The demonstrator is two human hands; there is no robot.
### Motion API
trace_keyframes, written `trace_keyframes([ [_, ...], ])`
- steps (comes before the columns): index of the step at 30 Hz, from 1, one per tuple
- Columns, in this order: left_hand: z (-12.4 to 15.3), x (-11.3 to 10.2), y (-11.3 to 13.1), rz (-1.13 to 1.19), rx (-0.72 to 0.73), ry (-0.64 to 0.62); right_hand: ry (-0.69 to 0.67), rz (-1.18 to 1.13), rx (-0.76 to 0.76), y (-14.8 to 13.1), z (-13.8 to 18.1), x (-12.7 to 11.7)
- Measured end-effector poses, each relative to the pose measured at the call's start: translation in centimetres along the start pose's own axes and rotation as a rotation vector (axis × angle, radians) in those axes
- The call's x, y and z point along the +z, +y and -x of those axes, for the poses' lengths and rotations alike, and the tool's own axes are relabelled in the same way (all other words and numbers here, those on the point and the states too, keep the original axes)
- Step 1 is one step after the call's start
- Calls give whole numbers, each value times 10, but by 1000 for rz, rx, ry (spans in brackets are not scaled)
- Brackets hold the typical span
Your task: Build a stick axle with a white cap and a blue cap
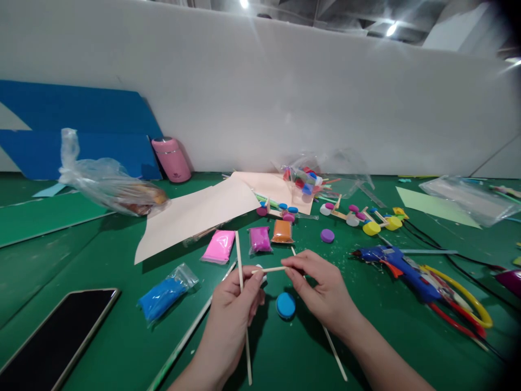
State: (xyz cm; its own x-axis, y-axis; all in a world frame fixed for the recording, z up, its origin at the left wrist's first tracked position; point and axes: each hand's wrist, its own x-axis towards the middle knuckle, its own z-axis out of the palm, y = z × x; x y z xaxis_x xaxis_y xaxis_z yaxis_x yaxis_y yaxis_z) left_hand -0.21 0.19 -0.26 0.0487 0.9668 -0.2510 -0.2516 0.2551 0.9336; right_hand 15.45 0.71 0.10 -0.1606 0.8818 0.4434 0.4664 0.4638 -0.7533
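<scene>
My left hand (238, 307) is closed around a long, thin wooden stick (239, 255), tilted nearly upright. Its thumb and finger also pinch one end of a short wooden stick (271, 269). The other end is between the fingertips of my right hand (321, 288). A second long wooden stick (334, 353) passes behind my right hand; I cannot tell whether it is held or lies on the table. Between my hands, a blue bottle cap (285, 306) rests on the green table. A white round thing (261, 274), partly hidden, shows behind my left fingertips.
Clay packets in pink (218, 246), magenta (259, 239), orange (282, 232) and blue (166, 293) lie ahead and left. A phone (61, 331) is at the left. On the right are a blue glue gun (407, 271), scissors (468, 304) and small stick-and-cap cars (350, 214).
</scene>
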Motion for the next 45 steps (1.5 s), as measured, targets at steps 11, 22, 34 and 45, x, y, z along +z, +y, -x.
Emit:
trace_keyframes([
  [11,-3,-1,-2,-24,1,-44,-130,47,43,-2,-1,-2],
  [22,-6,-3,2,123,-34,-60,-145,91,132,4,-1,-6],
  [34,-2,-8,37,154,56,33,-134,97,139,5,-2,-10],
  [45,23,6,50,-1212,771,-50,-140,82,90,2,-1,-13],
])
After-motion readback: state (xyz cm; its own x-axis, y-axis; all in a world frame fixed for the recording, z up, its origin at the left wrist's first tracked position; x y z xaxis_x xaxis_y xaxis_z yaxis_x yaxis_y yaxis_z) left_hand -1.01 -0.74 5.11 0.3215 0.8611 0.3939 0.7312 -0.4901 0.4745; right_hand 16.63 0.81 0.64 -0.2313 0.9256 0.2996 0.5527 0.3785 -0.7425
